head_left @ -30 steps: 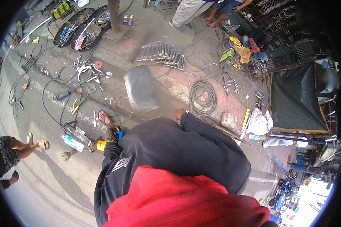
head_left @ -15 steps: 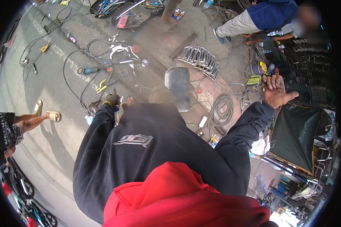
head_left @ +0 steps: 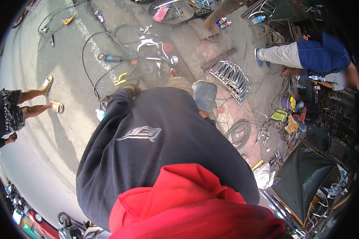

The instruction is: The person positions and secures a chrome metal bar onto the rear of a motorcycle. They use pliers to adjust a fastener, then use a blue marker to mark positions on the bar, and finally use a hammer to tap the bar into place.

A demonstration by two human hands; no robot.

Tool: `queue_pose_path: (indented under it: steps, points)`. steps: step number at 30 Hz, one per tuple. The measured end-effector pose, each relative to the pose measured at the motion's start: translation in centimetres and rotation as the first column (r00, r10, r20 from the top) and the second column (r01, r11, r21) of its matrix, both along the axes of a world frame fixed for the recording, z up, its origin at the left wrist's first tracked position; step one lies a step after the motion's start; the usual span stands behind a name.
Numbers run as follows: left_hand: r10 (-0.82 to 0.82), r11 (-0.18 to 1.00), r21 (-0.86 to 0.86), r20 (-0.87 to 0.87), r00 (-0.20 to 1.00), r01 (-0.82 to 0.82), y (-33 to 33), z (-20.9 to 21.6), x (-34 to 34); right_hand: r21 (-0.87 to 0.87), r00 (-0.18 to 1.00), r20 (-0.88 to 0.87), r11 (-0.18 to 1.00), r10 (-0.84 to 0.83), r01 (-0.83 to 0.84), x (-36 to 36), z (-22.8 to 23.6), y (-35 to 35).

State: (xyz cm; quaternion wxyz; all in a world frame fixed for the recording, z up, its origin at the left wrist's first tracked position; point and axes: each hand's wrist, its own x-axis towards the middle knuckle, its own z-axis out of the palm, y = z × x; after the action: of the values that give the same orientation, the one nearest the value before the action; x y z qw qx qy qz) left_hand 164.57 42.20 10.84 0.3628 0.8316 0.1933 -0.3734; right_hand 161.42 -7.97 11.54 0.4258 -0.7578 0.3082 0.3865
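Note:
My left hand [head_left: 132,88], in a dark glove with a yellowish edge, is low in front of me, mostly hidden by its black sleeve; its fingers do not show. A yellow-handled tool [head_left: 120,79] lies on the ground just beyond it. Only a sliver of my right hand [head_left: 204,114] shows past my torso, beside the lower end of a dark padded seat [head_left: 205,95]. Whether it grips or only touches the seat is hidden. My sandalled foot [head_left: 173,73] rests on the ground ahead.
A blue angle grinder [head_left: 109,57] lies among looping cables at the left. Bent chrome tubes [head_left: 232,81] and a coiled cable [head_left: 239,133] are to the right. One person [head_left: 26,104] stands at the left; another in blue [head_left: 319,53] bends at the right.
My right hand, earlier stretched out to the right with its fingers apart, is now drawn in beside the seat. The seat has tilted, and my view has shifted.

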Motion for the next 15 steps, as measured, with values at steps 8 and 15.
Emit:
queue_pose_path:
  steps: [8,15]
  points:
    - [-0.225,0.955,0.194,-0.011,0.974,0.223,-2.9,-3.1,12.1,0.014,0.982,-0.051,0.983,-0.183,0.184,14.8,-4.8,-4.8]
    - [-0.49,0.797,0.452,0.099,0.866,0.4,-3.2,-3.1,34.3,0.062,0.907,0.391,0.988,-0.156,0.143,30.8,5.1,-7.8]
